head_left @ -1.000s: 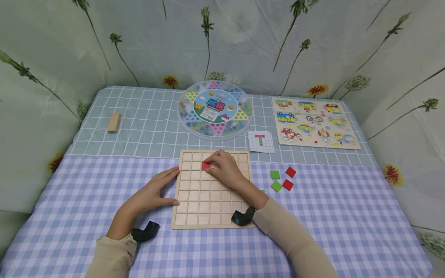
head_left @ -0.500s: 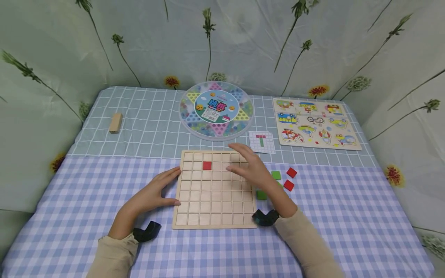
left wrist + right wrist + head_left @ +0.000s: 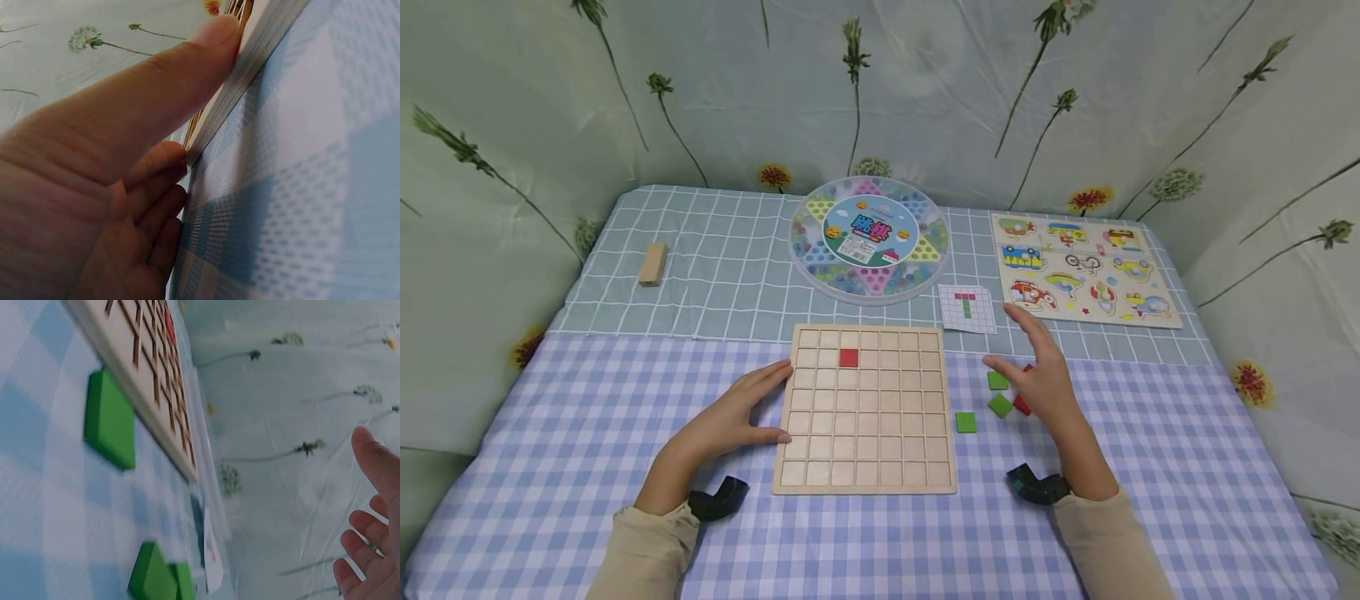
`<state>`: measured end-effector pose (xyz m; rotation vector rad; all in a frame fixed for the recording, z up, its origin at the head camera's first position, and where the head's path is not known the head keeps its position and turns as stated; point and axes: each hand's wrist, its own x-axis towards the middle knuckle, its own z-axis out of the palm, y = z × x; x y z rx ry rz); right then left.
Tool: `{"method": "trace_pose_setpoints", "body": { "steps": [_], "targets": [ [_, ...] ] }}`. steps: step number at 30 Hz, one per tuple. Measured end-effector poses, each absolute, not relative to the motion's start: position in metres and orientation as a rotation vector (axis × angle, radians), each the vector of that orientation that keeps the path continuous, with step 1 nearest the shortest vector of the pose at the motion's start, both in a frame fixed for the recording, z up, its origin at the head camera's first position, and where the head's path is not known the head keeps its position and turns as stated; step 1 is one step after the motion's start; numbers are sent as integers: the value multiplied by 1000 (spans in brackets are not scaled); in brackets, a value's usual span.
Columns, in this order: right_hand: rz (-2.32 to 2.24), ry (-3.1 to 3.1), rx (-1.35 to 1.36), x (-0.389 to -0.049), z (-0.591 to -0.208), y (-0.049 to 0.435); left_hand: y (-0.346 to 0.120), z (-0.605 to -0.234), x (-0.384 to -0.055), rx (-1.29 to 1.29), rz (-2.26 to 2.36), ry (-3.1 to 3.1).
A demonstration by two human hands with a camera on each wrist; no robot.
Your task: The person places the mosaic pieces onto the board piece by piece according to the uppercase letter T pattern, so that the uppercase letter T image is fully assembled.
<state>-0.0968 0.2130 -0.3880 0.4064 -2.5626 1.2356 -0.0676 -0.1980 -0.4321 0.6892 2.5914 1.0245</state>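
Observation:
A wooden grid board (image 3: 867, 425) lies flat on the checked cloth, with one red square tile (image 3: 848, 357) in its second row. My left hand (image 3: 733, 417) rests against the board's left edge, thumb and fingers spread and touching the rim. Off the board's right side, my right hand (image 3: 1041, 379) hovers over the loose tiles with thumb and fingers apart, holding nothing. Beneath and beside it are green tiles (image 3: 1000, 406) and red tiles (image 3: 1022, 404), partly covered by the hand. Another green tile (image 3: 112, 419) lies close to the board's edge in the right wrist view.
Behind the board lies a small card (image 3: 967, 309) printed with a red and green T on a grid. Further back are a round Chinese checkers set (image 3: 869, 283), a wooden picture puzzle (image 3: 1086, 287) at the right and a wooden block (image 3: 653, 264) at the left.
My right hand has let go of the red tile on the board and moved right, over the loose tiles. The left hand stays at the board's edge.

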Motion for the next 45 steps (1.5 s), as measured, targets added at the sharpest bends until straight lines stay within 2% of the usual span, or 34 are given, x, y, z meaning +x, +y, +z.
{"method": "trace_pose_setpoints", "body": {
  "steps": [17, 30, 37, 45],
  "targets": [
    [1186, -2702, 82, -85, -410, 259, -196, -430, -69, 703, 1031, 2588],
    [1209, -2868, 54, -86, -431, 273, -196, -432, -68, 690, 1033, 2585],
    [1212, -2974, -20, -86, -431, 274, -197, -433, -67, 702, 1041, 2592],
    [1142, -3055, 25, -87, -431, 275, -198, -433, -67, 717, 1038, 2605]
  ]
}}
